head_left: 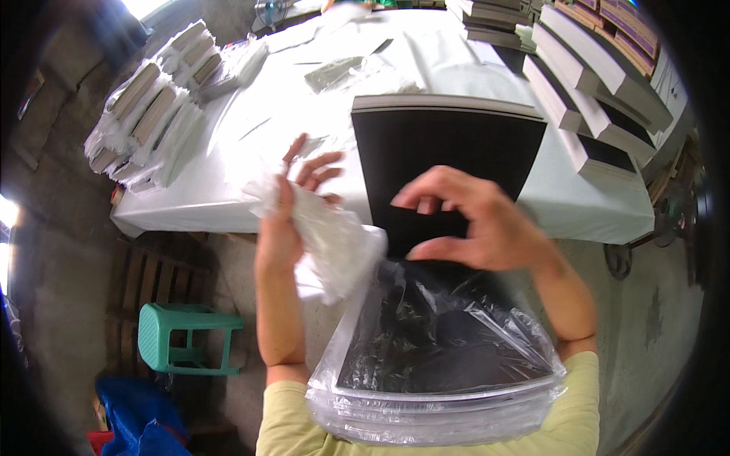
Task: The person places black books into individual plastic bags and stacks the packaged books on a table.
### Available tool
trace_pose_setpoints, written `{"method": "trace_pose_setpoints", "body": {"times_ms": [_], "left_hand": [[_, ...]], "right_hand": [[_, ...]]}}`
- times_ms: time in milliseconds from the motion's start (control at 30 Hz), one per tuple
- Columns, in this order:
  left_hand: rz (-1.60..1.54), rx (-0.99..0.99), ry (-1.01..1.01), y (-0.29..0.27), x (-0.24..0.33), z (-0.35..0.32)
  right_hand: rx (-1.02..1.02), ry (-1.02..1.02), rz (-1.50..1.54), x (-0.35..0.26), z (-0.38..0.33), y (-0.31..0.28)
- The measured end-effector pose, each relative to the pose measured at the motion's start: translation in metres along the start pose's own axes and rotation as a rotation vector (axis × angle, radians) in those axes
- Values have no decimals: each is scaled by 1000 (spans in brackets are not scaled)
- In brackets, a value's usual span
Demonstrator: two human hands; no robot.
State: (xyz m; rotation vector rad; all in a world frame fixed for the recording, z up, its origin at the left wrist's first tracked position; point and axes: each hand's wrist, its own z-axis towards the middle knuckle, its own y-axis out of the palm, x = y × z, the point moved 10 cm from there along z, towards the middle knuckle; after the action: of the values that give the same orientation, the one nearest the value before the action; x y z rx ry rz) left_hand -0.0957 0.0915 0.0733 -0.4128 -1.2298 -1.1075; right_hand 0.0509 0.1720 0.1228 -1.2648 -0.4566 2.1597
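My left hand point(285, 216) is raised with its fingers spread, and a crumpled translucent white plastic bag point(334, 243) is caught against the thumb and palm. My right hand point(479, 220) hovers with fingers curled and thumb apart, nothing visible between them. Behind it, a stack of black-faced boards point(449, 140) with pale edges stands upright at the table's near side. Close to my body is another black-topped stack of boards point(449, 349), wrapped in clear, shiny plastic. Where the two stacks meet is partly hidden by my right hand.
A white-covered table point(228, 205) spans the space ahead. Plastic-wrapped bundles point(144, 114) are piled on its left, thick dark-topped stacks point(601, 83) on its right. Flat plastic packages point(342, 72) lie farther back. On the floor at left stand a green stool point(186, 334) and blue sacking point(144, 414).
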Motion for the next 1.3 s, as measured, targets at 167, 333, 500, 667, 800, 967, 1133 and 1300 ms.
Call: {"method": "trace_pose_setpoints", "body": {"times_ms": [167,333,500,667,800,967,1133,1300], "left_hand": [[-322,-97,-90,68,-40,-7],[-171,38,-288,53,-82,-29],[-317,298,-308,28,-93,-28],[-199,236,-204,35,-86,-23],[-293,231,-294,52,-78,-19],[-525,164,-310,26,-83,-3],[27,-116,-185,91,-51,9],[-187,118,-368,59,-85,6]], "right_hand": [[255,102,130,23,13,18],[403,267,109,68,-17,14],[532,296,257,94,-28,-14],[529,159,389,55,-8,-23],[584,192,632,75,-15,-34],[713,272,510,78,-30,-57],[693,86,4,41,-24,-55],[803,103,-88,32,-34,-70]]}}
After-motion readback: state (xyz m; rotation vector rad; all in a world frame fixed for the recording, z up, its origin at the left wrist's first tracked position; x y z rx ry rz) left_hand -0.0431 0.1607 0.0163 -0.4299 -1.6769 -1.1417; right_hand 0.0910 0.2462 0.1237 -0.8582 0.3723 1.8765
